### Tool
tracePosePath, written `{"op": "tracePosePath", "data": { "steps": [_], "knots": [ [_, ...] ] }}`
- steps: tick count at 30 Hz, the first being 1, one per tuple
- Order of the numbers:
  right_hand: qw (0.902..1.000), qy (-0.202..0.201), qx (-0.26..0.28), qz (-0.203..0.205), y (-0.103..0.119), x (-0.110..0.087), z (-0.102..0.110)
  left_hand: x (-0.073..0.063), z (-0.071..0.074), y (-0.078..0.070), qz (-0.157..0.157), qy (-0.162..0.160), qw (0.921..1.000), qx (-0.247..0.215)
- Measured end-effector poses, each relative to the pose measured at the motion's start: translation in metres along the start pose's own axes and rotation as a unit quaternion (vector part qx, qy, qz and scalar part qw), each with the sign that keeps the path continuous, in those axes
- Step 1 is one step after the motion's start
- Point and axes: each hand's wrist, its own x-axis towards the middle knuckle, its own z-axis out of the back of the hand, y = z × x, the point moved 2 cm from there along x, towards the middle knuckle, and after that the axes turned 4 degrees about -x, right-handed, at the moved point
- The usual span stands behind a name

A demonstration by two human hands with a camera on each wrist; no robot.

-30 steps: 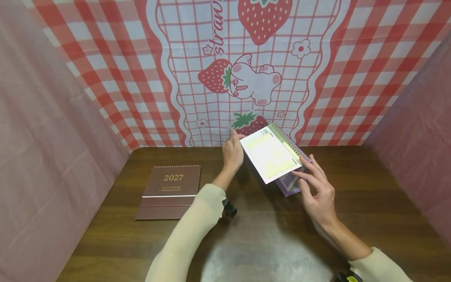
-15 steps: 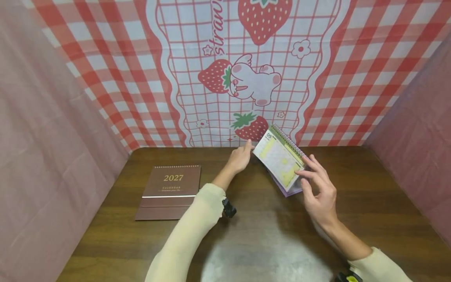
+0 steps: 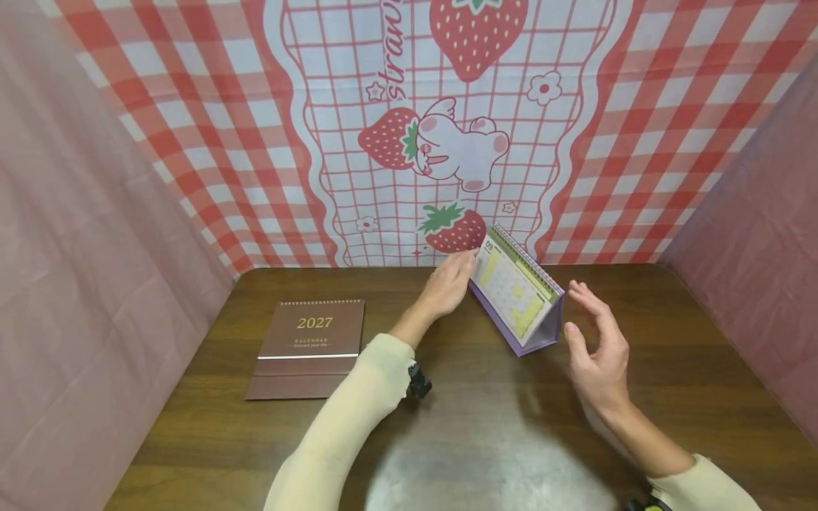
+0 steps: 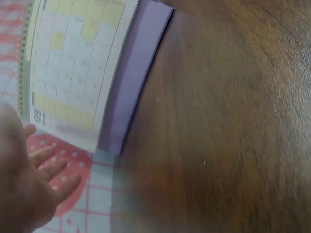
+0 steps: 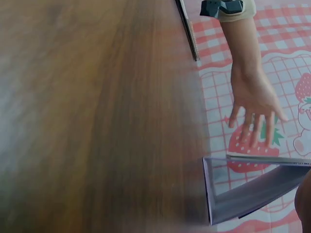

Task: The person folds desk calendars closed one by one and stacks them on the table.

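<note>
A spiral-bound desk calendar (image 3: 511, 287) with a purple stand is propped up near the back of the table, angled, its page marked 09 facing the front left. Beside its left end is my left hand (image 3: 449, 284), fingers extended toward the page edge. In the left wrist view the left hand (image 4: 26, 179) has spread fingers next to the calendar (image 4: 73, 63). Off the right end, my right hand (image 3: 599, 355) is apart from the calendar, thumb and fingers loosely bent around nothing. The right wrist view shows the stand (image 5: 252, 194) side-on, hollow and triangular.
A brown 2027 desk calendar (image 3: 311, 348) rests on the left part of the wooden table (image 3: 473, 440). A red-and-white strawberry cloth (image 3: 447, 142) hangs behind the table's back edge. Pink curtains (image 3: 96, 248) close in both sides.
The lifted page has dropped flat against the purple calendar's stand. My left hand let go of the page and moved right to its edge; my right hand drew away to the right.
</note>
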Motion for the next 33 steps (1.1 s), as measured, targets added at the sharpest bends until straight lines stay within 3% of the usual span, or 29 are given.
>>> {"op": "tracePosePath", "data": {
  "steps": [6, 13, 20, 33],
  "knots": [
    [0.9999, 0.01, -0.001, -0.008, -0.007, -0.002, 0.007, -0.004, -0.004, -0.023, -0.073, 0.006, 0.9956, 0.058],
    [0.9976, 0.018, 0.0, -0.067, -0.006, -0.008, 0.009, -0.002, -0.011, -0.039, -0.143, 0.037, 0.9796, 0.136],
    [0.9879, 0.022, -0.007, -0.153, -0.005, -0.012, 0.007, 0.003, -0.015, -0.047, -0.161, 0.05, 0.9722, 0.163],
    [0.9838, 0.022, -0.013, -0.178, -0.005, -0.012, 0.003, 0.004, -0.019, -0.055, -0.162, 0.057, 0.9715, 0.163]
  ]
}}
